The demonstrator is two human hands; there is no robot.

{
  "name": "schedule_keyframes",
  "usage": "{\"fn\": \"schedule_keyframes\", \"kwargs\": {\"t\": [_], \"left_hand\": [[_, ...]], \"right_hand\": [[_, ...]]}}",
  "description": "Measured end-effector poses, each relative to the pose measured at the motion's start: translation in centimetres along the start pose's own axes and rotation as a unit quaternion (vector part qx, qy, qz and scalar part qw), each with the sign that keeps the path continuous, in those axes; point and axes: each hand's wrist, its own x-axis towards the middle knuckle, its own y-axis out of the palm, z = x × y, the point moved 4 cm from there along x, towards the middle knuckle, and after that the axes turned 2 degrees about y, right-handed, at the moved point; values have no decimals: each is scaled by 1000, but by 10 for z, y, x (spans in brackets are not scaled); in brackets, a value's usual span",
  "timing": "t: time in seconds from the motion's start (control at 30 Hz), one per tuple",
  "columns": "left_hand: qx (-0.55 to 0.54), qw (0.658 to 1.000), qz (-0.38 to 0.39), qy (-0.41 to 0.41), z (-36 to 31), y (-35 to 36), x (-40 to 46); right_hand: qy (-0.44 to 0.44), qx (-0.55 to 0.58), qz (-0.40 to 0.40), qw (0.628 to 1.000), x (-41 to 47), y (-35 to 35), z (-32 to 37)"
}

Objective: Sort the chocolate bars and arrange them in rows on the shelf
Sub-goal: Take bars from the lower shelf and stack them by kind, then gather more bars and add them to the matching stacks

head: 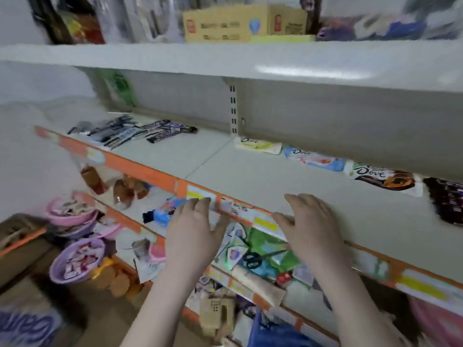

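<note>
A pale shelf (250,179) with an orange front rail runs across the view. At its back left lies a loose pile of dark and purple chocolate bars (130,132). Along its back right lie a yellow-white Dove bar (258,145), a light blue Dove bar (314,159), a white and brown Dove bar (383,181) and a dark pack (448,201), side by side. My left hand (198,229) hovers in front of the rail, fingers apart, holding nothing. My right hand (310,221) rests over the shelf's front edge, also holding nothing.
The shelf above (225,58) overhangs and carries a yellow carton (240,23) and packets. Lower shelves hold pink and purple bowls of sweets (77,261), scissors (253,259), green packets and other small goods. A cardboard box (30,319) stands at the lower left.
</note>
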Motion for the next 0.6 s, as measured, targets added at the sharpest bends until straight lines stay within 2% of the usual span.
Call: {"fn": "schedule_keyframes", "kwargs": {"t": [0.13,0.33,0.6], "left_hand": [[11,999,-9,-38,90,-38,24],[-9,995,-30,-93,186,-68,76],[9,994,-54,-94,290,-72,177]], "right_hand": [[-21,23,-8,999,24,22,91],[-38,19,-5,999,68,56,178],[-40,25,-7,999,158,131,273]]}}
